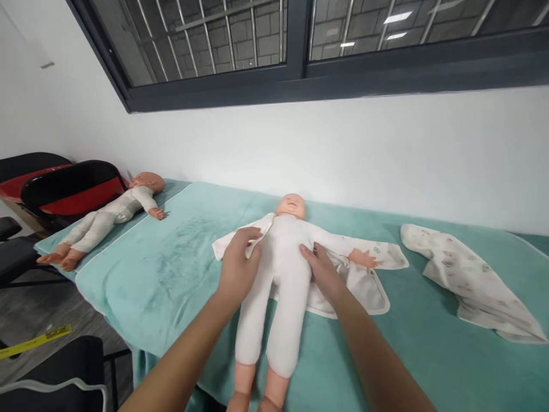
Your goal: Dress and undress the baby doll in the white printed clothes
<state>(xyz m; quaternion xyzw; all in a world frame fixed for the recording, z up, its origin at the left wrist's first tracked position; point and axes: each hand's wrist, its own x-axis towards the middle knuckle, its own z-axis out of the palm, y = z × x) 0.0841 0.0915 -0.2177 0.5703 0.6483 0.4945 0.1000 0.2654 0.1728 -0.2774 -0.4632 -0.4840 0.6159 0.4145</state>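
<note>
A baby doll [285,246] with a white cloth body lies face up, its bare feet toward me. Under it spreads a white printed baby shirt [373,292]. The doll's arm at the right stretches along one shirt sleeve [392,256], with its small hand uncovered. My left hand [242,260] curls beside the torso, over the other side of the shirt; what its fingers hold is hidden, as is the doll's arm there. My right hand [323,269] grips the opposite side of the torso, thumb in front and the other fingers partly hidden.
A green cloth [171,274] covers the table, which stands against a white wall below a barred window [300,80]. Another doll [115,212] lies at the left end. A folded printed baby garment [467,274] rests at right. Chairs [81,189] stand at left.
</note>
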